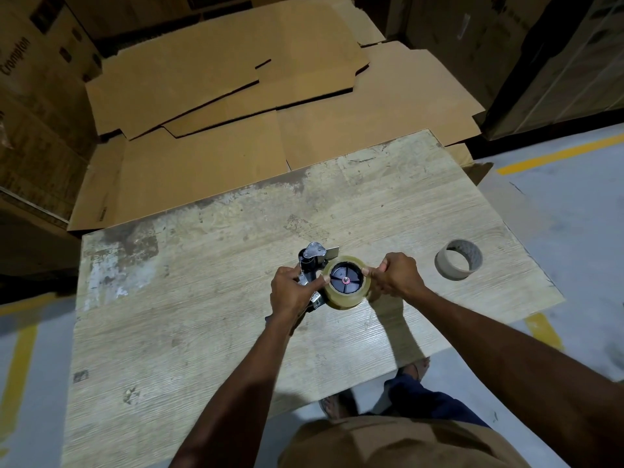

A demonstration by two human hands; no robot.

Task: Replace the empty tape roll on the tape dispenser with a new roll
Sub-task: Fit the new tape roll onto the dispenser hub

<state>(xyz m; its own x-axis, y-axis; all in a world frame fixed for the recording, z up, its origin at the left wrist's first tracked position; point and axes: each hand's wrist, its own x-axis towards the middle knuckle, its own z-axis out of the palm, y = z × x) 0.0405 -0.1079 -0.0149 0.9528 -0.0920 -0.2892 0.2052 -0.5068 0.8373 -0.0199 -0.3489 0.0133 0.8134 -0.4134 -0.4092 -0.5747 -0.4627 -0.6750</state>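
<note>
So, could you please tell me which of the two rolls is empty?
The bare cardboard ring lying alone on the table, beyond the right hand; the other roll, held on the dispenser, carries clear tape.

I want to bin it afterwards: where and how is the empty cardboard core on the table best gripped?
Probably pinch the wall of the empty cardboard core at its top rim, coming from above: it stands on end on the table, open end up, nothing touching it, so a thumb fits inside.

— What lies beyond the left hand (292, 292)?
— Flattened cardboard sheets (236, 96) past the worn wooden table (202, 349); stacked cartons (33, 96) farther left.
— And right of the right hand (398, 276)?
— Grey floor (574, 231) with yellow lines (557, 153), dim light.
</note>
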